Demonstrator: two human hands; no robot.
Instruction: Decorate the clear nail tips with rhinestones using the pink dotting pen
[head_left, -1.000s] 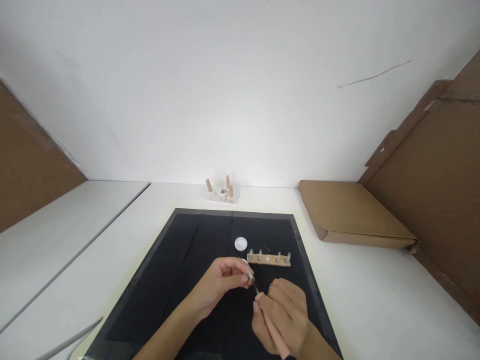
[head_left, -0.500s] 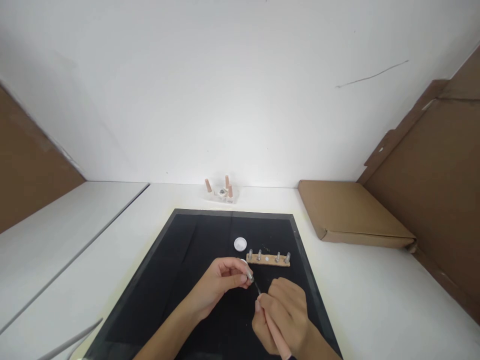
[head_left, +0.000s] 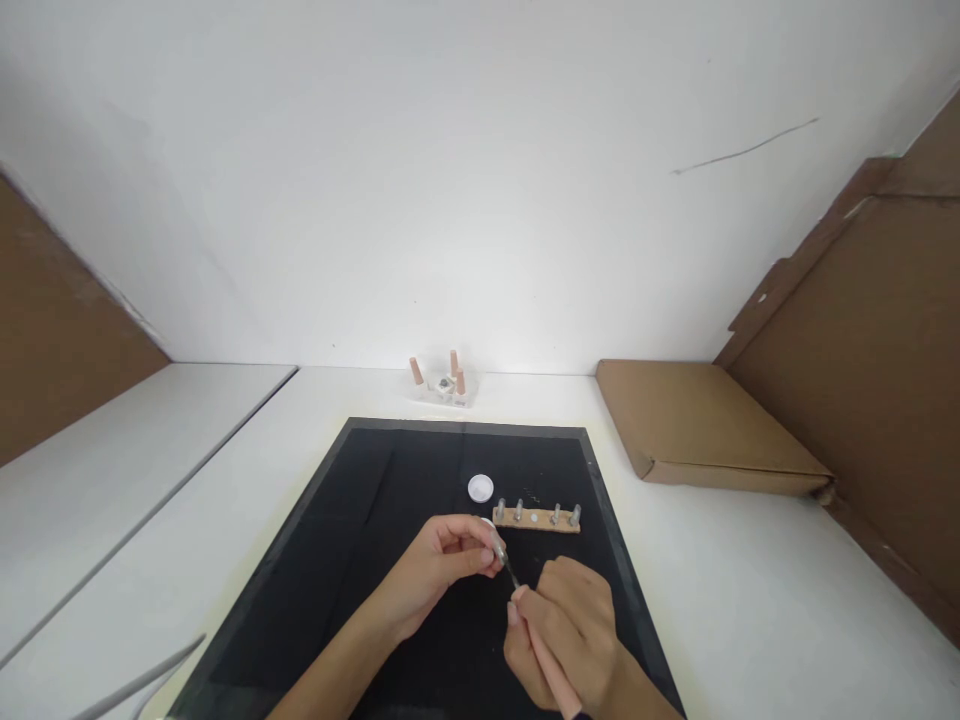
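Nearest, the right hand (head_left: 570,625) is curled closed around the smooth, tapered pink handle of a thin brush (head_left: 551,665). Half a second ago its dark tip sat a little off the glossy, nail-shaped piece (head_left: 499,547); now it appears to meet the piece's near end, so the two seem back in contact. The left hand (head_left: 450,560) has hardly moved, thumb and fingertips pinched on that piece, the other fingers loosely bent. Under both hands lies a matt black mat (head_left: 420,460) with faint creases.

Just beyond the left fingertips, a round white object (head_left: 487,522) is partly hidden. Past the hands, a rough-edged tan strip (head_left: 544,530) carries four upright translucent pieces (head_left: 575,516), and left of it sits a shallow white dish (head_left: 481,488). Farther off, pink-capped bottles (head_left: 460,382) stand in a clear holder on the white surface (head_left: 525,393).
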